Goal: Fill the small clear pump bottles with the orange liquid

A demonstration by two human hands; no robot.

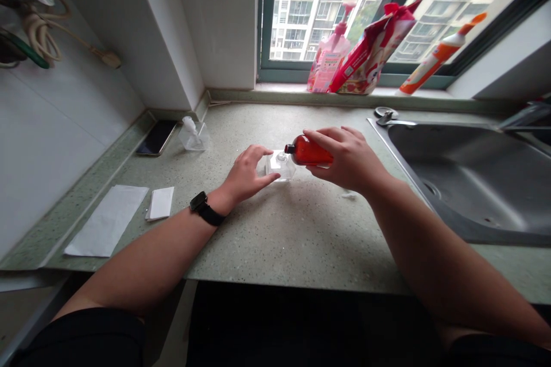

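My right hand (346, 157) grips a small red bottle (306, 152), tipped on its side with its dark neck pointing left. The neck sits just over the opening of a small clear glass bottle (280, 164) standing on the speckled countertop (279, 229). My left hand (247, 175) holds that clear bottle from the left, fingers curled round it. A black watch is on my left wrist.
A clear pump top with a small container (193, 135) and a phone (156, 137) lie at the back left. Two white papers (109, 219) lie at the left. A steel sink (469, 178) is at the right. Pink, red and orange bottles (365, 49) stand on the window sill.
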